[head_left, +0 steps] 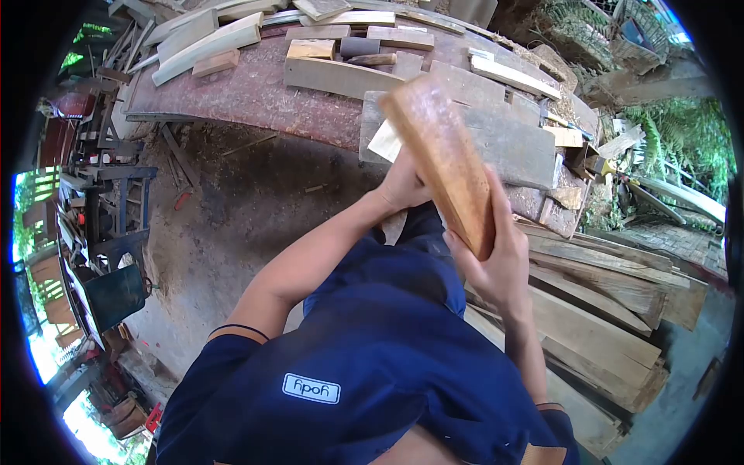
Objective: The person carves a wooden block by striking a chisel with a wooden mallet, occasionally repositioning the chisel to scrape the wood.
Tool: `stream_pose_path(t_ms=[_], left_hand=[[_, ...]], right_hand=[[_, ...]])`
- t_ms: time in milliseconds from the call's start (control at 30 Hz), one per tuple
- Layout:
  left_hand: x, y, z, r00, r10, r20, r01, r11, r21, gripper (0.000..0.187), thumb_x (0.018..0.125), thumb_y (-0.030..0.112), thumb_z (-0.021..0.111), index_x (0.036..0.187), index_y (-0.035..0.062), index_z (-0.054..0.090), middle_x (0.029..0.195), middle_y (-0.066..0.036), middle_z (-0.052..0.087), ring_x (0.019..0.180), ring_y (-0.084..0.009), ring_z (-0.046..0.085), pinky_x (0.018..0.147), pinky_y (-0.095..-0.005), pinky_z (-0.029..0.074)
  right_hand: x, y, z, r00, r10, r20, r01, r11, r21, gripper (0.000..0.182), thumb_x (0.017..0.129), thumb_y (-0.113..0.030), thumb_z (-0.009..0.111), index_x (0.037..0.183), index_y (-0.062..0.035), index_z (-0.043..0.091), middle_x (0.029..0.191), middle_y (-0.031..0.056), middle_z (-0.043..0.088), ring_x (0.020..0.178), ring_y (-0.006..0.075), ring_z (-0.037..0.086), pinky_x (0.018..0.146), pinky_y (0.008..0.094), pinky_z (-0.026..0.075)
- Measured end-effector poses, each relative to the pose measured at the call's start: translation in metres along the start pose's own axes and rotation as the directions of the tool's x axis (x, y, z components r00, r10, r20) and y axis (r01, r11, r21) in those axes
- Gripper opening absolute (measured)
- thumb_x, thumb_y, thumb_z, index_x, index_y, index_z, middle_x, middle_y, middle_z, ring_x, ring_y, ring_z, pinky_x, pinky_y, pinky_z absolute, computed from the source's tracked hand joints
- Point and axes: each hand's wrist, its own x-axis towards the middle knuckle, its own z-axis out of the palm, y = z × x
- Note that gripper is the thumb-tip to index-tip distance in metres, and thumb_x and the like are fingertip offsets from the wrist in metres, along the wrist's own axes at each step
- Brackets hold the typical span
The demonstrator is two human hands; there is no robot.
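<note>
A smooth, glossy brown wooden block with rounded edges is held up tilted in front of me, its upper end blurred. My right hand is wrapped round its lower end, thumb on the near side and fingers along the right edge. Against the block's left side is my left hand, curled, with most of its fingers hidden behind the wood. A pale flat piece shows just above that hand; I cannot tell whether the hand grips it.
Beyond the block stands a dusty reddish workbench with boards, offcuts and a dark grey cylinder. Long planks are stacked at my right. Concrete floor lies to the left, with a dark green container farther out.
</note>
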Motion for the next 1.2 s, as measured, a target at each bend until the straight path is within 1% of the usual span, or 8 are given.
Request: stream_pose_path(t_ms=[200, 300, 433, 533, 733, 1000, 1133, 1200], left_hand=[[-0.001, -0.003, -0.014, 0.944, 0.114, 0.309, -0.224, 0.910, 0.350, 0.034, 0.072, 0.011, 0.079, 0.102, 0.0010, 0.068, 0.095, -0.010, 0.070, 0.098, -0.0258, 0.067, 0.088, -0.0362, 0.052], [0.004, -0.001, -0.003, 0.985, 0.162, -0.060, -0.165, 0.985, -0.049, 0.025, 0.072, 0.009, 0.078, 0.092, 0.0002, 0.065, 0.089, -0.010, 0.069, 0.088, -0.0222, 0.067, 0.079, -0.0363, 0.052], [0.023, 0.005, -0.024, 0.981, -0.053, -0.187, 0.086, 0.981, 0.171, 0.031, 0.089, 0.017, 0.071, 0.069, 0.0017, 0.053, 0.062, 0.001, 0.051, 0.061, -0.0114, 0.050, 0.057, -0.0286, 0.041], [0.051, -0.001, -0.046, 0.930, -0.183, -0.319, 0.121, 0.972, -0.203, 0.031, 0.096, 0.023, 0.065, 0.072, 0.0060, 0.056, 0.065, 0.002, 0.051, 0.062, -0.0059, 0.046, 0.055, -0.0235, 0.036], [0.058, 0.004, -0.045, 0.933, -0.157, -0.323, 0.113, 0.982, -0.151, 0.041, 0.097, 0.026, 0.065, 0.064, 0.0060, 0.051, 0.060, 0.007, 0.045, 0.057, -0.0019, 0.038, 0.052, -0.0223, 0.030], [0.042, 0.010, -0.008, 0.962, -0.030, -0.271, 0.051, 0.996, 0.072, 0.031, 0.094, 0.016, 0.067, 0.071, 0.0005, 0.055, 0.060, 0.005, 0.050, 0.058, -0.0054, 0.044, 0.052, -0.0250, 0.035], [0.036, 0.007, 0.015, 0.970, 0.164, -0.181, -0.128, 0.973, 0.193, 0.032, 0.086, 0.012, 0.072, 0.066, 0.0010, 0.050, 0.064, -0.007, 0.054, 0.056, -0.0212, 0.051, 0.055, -0.0347, 0.039], [0.026, 0.006, 0.020, 0.989, 0.093, -0.118, -0.069, 0.979, 0.193, 0.028, 0.083, 0.010, 0.072, 0.067, 0.0015, 0.051, 0.066, -0.008, 0.057, 0.061, -0.0281, 0.055, 0.059, -0.0374, 0.041]], right_hand=[[-0.005, 0.004, 0.013, 0.886, -0.170, -0.431, 0.246, 0.961, 0.126, 0.086, 0.077, -0.018, 0.073, 0.152, -0.0115, 0.031, 0.126, 0.0269, 0.059, 0.102, 0.0381, 0.068, 0.085, 0.0413, 0.056], [0.004, 0.007, 0.010, 0.988, -0.116, -0.100, 0.117, 0.993, 0.008, 0.087, 0.081, -0.018, 0.071, 0.153, -0.0112, 0.024, 0.120, 0.0280, 0.063, 0.102, 0.0376, 0.069, 0.087, 0.0424, 0.055], [0.008, 0.016, 0.012, 0.968, 0.060, -0.246, -0.026, 0.990, 0.140, 0.086, 0.082, -0.021, 0.071, 0.153, -0.0117, 0.024, 0.120, 0.0253, 0.064, 0.104, 0.0394, 0.068, 0.087, 0.0451, 0.054], [0.005, 0.028, 0.007, 0.946, 0.099, -0.308, -0.046, 0.984, 0.175, 0.086, 0.083, -0.021, 0.071, 0.154, -0.0126, 0.024, 0.126, 0.0258, 0.060, 0.110, 0.0390, 0.065, 0.093, 0.0453, 0.051], [0.000, 0.033, 0.002, 0.931, 0.133, -0.341, -0.094, 0.987, 0.127, 0.085, 0.083, -0.022, 0.072, 0.153, -0.0100, 0.026, 0.132, 0.0254, 0.056, 0.118, 0.0385, 0.060, 0.099, 0.0451, 0.047], [0.002, 0.008, -0.009, 0.920, 0.080, -0.383, 0.017, 0.970, 0.242, 0.086, 0.080, -0.011, 0.073, 0.151, -0.0024, 0.026, 0.131, 0.0257, 0.055, 0.116, 0.0342, 0.060, 0.098, 0.0433, 0.047], [0.003, 0.001, -0.010, 0.789, -0.256, -0.559, 0.343, 0.938, 0.054, 0.091, 0.076, -0.007, 0.074, 0.150, 0.0032, 0.023, 0.130, 0.0285, 0.054, 0.114, 0.0320, 0.061, 0.095, 0.0410, 0.048], [0.010, 0.009, -0.004, 0.979, -0.063, -0.192, 0.061, 0.998, -0.014, 0.095, 0.073, -0.011, 0.078, 0.151, -0.0015, 0.025, 0.135, 0.0270, 0.054, 0.104, 0.0362, 0.068, 0.085, 0.0418, 0.055]])
